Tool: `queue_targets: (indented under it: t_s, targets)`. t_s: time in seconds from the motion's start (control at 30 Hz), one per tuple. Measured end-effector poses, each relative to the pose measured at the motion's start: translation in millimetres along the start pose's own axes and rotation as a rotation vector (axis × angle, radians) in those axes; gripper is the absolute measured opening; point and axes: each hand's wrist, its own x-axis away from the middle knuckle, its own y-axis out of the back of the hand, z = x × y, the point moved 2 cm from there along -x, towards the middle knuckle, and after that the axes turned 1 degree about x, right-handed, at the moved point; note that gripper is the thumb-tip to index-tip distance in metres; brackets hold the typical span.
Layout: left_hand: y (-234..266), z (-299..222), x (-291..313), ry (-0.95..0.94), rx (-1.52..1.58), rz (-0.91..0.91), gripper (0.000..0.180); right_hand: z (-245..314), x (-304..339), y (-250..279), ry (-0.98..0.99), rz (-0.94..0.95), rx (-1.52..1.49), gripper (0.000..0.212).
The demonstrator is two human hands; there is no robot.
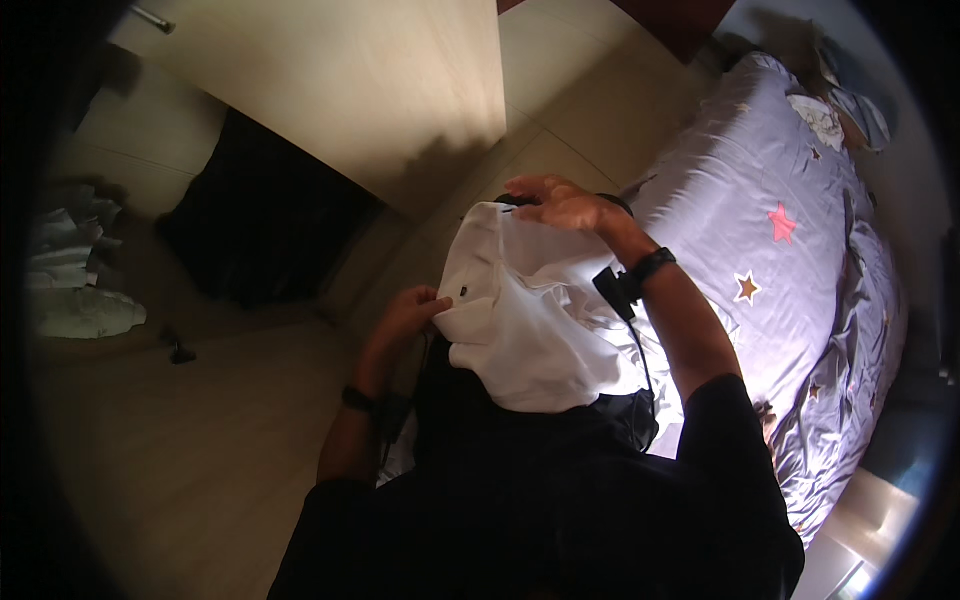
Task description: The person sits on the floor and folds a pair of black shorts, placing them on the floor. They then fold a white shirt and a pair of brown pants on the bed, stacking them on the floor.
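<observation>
Label (464,292), small, dark and rectangular, near the left edge of a crumpled white cloth garment (545,350); too small to read. Lies over the black-clothed lap, between the two hands, with folds gathered toward the right. Pinches the garment's edge between thumb and fingers with the bare left hand (410,318), just beside the label. Holds the bare right hand (565,203) at the garment's far edge, loosely open, fingers extended and pointing left; cannot tell whether touching the cloth. Wears a black wrist strap (655,263) on the right, with a small black boxy device (618,293) and thin cable beside the forearm. To the right, a lavender bed cover (690,230) printed with stars, red and brown. Beyond the left hand, a pale wooden panel (330,80) and a large black shape (270,210), too dark to identify.
</observation>
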Motion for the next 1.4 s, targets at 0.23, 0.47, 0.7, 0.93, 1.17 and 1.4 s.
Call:
queue_targets:
  t_s: [0.23, 0.47, 0.7, 0.93, 1.17, 1.4]
  targets:
    - [-24.6, -57.0, 23.6, -0.229, 0.297, -0.120, 0.021, 13.0, -21.2, -13.0, 0.174, 0.152, 0.116, 0.048]
    - [-30.5, -96.2, 19.7, -0.292, 0.209, -0.160, 0.030, 87.6, 34.3, 48.5, 0.188, -0.294, 0.349, 0.034]
    - [-80.3, -89.9, 5.2, -0.565, 0.147, -0.004, 0.053, 95.7, 86.9, 70.9, 0.214, -0.337, 0.449, 0.033]
    - [-98.8, -95.9, 6.1, -0.367, 0.056, 0.002, 0.045, 90.5, 116.1, 82.3, 0.208, -0.242, 0.420, 0.060]
    - [-105.8, -110.6, -4.3, -0.687, 0.156, 0.012, 0.045, 107.5, 150.5, 105.4, 0.452, 0.072, 0.291, 0.100]
    - [-105.9, -175.1, 16.2, -0.898, 0.072, 0.075, 0.049, 125.3, 180.7, 108.2, 0.245, 0.088, -0.008, 0.094]
